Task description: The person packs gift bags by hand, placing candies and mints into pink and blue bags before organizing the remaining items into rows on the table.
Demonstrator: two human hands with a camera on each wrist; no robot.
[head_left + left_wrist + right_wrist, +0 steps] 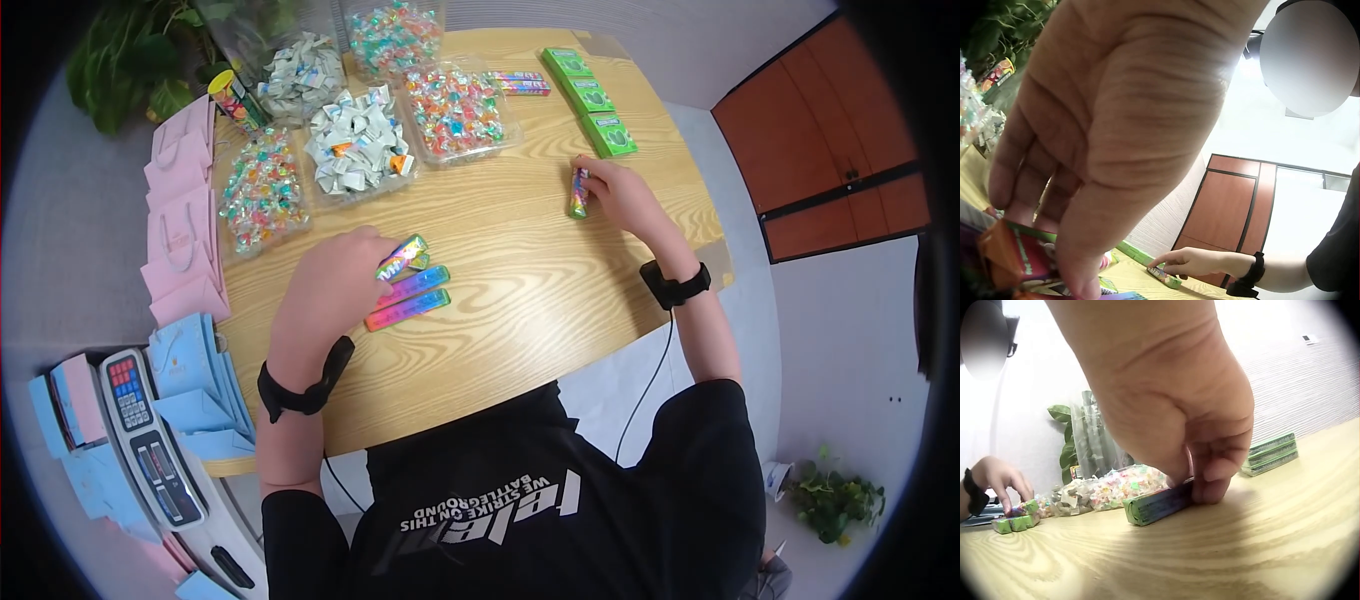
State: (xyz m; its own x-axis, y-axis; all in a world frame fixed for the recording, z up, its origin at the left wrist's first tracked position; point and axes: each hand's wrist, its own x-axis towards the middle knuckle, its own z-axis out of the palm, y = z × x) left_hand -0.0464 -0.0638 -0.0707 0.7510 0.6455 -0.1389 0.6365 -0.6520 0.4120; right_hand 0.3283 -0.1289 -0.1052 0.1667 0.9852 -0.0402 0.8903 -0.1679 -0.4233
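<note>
My left hand (pixel 335 280) rests over a row of rainbow-wrapped candy sticks (pixel 410 298) near the middle of the wooden table (pixel 540 290), its fingers pinching the top stick (pixel 402 256), which is tilted upward. In the left wrist view the fingertips (pixel 1079 275) touch a wrapper. My right hand (pixel 615 195) is farther right and grips another candy stick (pixel 578 193). The right wrist view shows that stick (pixel 1157 505) lying on the wood under curled fingers (pixel 1213 481).
Clear trays of wrapped candies (pixel 455 110) and white-wrapped sweets (pixel 355 145) fill the table's far side. Three green boxes (pixel 590 95) lie at the far right, more candy sticks (pixel 520 82) beside them. Pink bags (pixel 180 230), blue bags (pixel 195 385) and a scale (pixel 150 445) stand left.
</note>
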